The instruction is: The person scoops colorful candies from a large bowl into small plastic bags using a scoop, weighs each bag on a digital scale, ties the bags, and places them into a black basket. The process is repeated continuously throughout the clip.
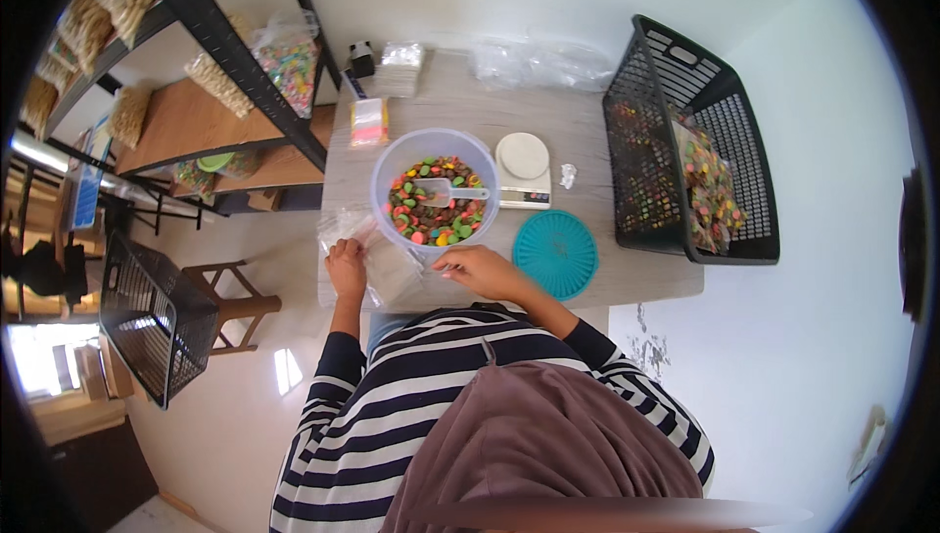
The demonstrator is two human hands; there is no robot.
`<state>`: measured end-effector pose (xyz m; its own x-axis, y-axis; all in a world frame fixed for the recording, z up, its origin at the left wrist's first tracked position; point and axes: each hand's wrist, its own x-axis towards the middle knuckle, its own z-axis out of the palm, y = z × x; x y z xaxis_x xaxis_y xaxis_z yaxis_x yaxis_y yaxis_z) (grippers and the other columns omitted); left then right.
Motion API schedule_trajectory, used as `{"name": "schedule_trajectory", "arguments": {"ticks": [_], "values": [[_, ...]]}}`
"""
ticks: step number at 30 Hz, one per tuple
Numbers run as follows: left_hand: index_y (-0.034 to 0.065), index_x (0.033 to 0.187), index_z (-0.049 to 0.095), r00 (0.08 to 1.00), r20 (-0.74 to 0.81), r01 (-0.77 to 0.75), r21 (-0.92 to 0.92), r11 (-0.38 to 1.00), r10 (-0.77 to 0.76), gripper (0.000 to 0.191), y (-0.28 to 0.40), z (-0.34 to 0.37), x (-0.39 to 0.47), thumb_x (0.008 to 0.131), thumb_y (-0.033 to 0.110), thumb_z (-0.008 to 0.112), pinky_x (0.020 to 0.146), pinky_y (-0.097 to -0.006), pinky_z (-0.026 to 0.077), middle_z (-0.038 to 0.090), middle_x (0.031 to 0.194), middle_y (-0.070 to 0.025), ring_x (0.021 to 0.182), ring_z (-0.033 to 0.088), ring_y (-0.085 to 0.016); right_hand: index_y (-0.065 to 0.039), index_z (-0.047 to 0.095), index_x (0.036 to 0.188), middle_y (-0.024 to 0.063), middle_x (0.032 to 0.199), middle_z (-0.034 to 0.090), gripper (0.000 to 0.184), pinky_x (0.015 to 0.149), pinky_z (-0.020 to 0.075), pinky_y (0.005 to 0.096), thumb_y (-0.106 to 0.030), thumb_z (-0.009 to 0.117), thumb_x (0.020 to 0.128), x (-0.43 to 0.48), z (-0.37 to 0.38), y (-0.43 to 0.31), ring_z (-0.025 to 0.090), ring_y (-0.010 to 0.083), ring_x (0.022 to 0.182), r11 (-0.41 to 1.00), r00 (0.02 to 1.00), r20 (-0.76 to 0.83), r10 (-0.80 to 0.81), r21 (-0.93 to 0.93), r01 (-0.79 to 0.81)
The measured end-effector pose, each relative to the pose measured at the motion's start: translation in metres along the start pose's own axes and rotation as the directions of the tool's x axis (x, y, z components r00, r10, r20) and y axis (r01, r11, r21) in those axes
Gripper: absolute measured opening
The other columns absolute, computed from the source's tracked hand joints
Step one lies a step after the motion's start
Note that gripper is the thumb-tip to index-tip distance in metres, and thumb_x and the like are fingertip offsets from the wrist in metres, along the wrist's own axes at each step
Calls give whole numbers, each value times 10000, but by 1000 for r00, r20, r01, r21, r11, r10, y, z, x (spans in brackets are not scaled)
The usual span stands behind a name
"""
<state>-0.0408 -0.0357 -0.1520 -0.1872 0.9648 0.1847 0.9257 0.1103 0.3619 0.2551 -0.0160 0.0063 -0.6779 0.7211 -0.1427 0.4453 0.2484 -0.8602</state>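
My left hand (345, 267) is at the table's near left edge, its fingers gripping the edge of clear plastic bags (393, 269) that lie flat. Right of these bags hovers my right hand (481, 271), fingers bent and slightly apart, with nothing visible in them. Just beyond both hands stands a translucent round tub (383, 158) of colourful candies (433, 221), mostly green, brown, pink and yellow. A clear plastic scoop (435, 192) rests on the candies, its handle pointing right. A teal ribbed lid (556, 254) lies beside my right forearm.
A white digital kitchen scale (523, 158) sits right of the tub, near a crumpled scrap (568, 175). A black plastic basket (653, 188) at the right holds filled candy bags (709, 195). Packs of bags (369, 122) and clear plastic (543, 64) lie farther back. Shelving (242, 107) borders the left.
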Motion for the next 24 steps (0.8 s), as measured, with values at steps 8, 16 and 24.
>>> {"name": "schedule_trajectory", "arguments": {"ticks": [8, 16, 24], "values": [[57, 940, 558, 992, 18, 126, -316, 940, -127, 138, 14, -37, -1, 885, 101, 677, 729, -465, 487, 684, 883, -121, 822, 656, -335, -25, 677, 1099, 161, 1047, 696, 224, 811, 531, 386, -138, 637, 909, -4, -8, -3, 686, 301, 921, 998, 998, -37, 59, -9, -60], [-9, 1028, 562, 993, 107, 111, -586, 803, -59, 126, 26, -71, -2, 917, 3, 621, 777, -320, 538, 669, 846, -119, 841, 689, -213, 10, 643, 1143, 185, 1104, 676, 306, 877, 516, 414, -177, 656, 902, 8, 16, 3, 671, 322, 991, 999, 998, 60, 22, -51, -19], [-6, 1032, 549, 837, 522, 455, -832, 318, 166, 97, 29, -107, 4, 952, 14, 602, 816, -299, 546, 670, 985, -94, 973, 674, -185, 30, 639, 1136, 221, 1172, 651, 358, 971, 469, 428, -238, 673, 901, 40, 83, 63, 609, 361, 1131, 974, 982, -150, -116, -209, 83]]}}
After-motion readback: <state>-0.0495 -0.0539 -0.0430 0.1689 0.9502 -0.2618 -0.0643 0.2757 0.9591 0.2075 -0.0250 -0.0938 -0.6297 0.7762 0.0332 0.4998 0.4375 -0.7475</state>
